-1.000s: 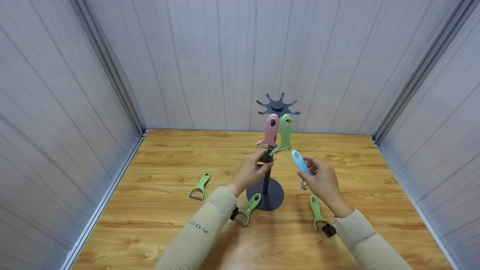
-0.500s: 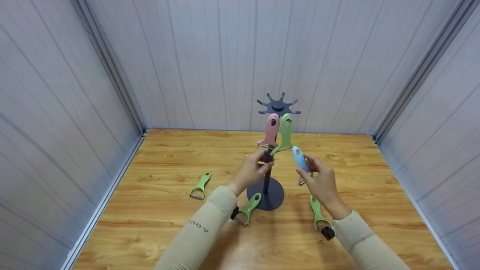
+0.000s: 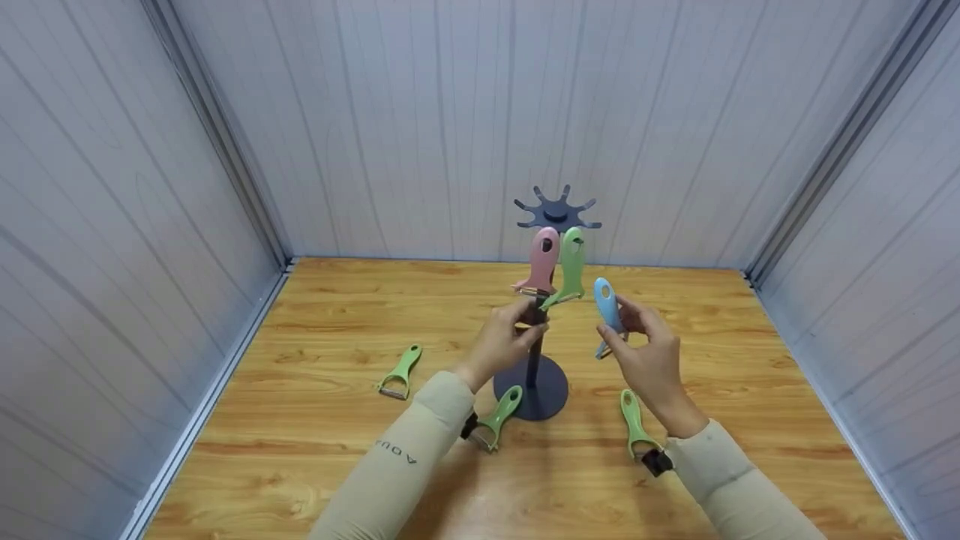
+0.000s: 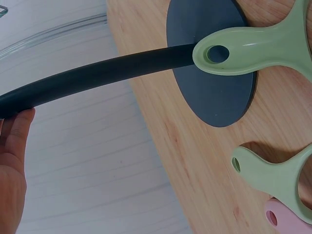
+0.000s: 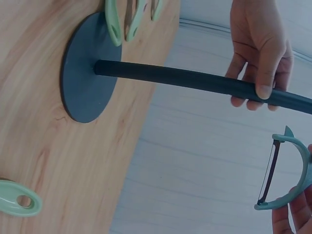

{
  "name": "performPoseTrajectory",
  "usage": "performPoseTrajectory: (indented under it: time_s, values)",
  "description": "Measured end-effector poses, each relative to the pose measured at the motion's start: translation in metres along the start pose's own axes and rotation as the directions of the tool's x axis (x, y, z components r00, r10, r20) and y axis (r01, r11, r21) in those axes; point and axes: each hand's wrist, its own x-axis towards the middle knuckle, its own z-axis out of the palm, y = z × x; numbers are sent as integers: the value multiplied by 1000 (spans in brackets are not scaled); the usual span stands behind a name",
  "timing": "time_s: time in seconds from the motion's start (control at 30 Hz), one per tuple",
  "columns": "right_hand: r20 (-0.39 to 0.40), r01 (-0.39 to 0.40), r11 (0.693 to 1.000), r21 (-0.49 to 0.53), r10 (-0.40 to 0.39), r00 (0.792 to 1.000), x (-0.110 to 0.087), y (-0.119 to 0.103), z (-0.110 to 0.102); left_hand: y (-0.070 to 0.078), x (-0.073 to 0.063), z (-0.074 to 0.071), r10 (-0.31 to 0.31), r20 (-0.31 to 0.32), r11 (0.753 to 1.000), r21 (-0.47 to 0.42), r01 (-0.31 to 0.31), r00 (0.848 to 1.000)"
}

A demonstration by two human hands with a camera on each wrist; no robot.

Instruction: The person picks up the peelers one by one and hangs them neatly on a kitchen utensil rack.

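Note:
My left hand (image 3: pixel 496 343) grips the dark pole (image 5: pixel 170 78) of an upright stand, just below two hanging peelers. These are a pink peeler (image 3: pixel 544 262) and a green peeler (image 3: pixel 572 268), side by side on the stand's star-shaped hook top (image 3: pixel 555 214). To the right of the green one, my right hand (image 3: pixel 651 364) pinches a blue Y-shaped peeler (image 3: pixel 606 301). Its holed handle end points up, and its blade end hangs below the fingers. In the right wrist view the thumb and fingers of the left hand wrap the pole, beyond the held peeler's blade.
Green peelers lie on the wooden table, one at left (image 3: pixel 406 367), one before the round base (image 3: pixel 551 390), another at right (image 3: pixel 631 416). A pink peeler (image 4: pixel 287 219) shows in the left wrist view. White panel walls enclose the table's back and sides.
My right hand has raised the blue peeler and shifted it slightly right, turning its handle more upright. My left hand has stayed on the pole.

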Motion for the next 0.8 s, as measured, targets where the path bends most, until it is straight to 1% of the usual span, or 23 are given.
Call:
performPoseTrajectory:
  time_s: [0.17,0.57,0.8]
  values:
    - [-18,13,1000,26,-13,1000,7,-10,-5,0,0,0,6,-4,1000,5,-6,1000]
    - [-66,119,992,35,-117,991,26,-32,-17,2,0,-1,-7,2,1000,12,7,1000]
    - [-82,149,987,53,-145,986,34,-41,-21,1,0,-1,-15,11,1000,14,15,1000]
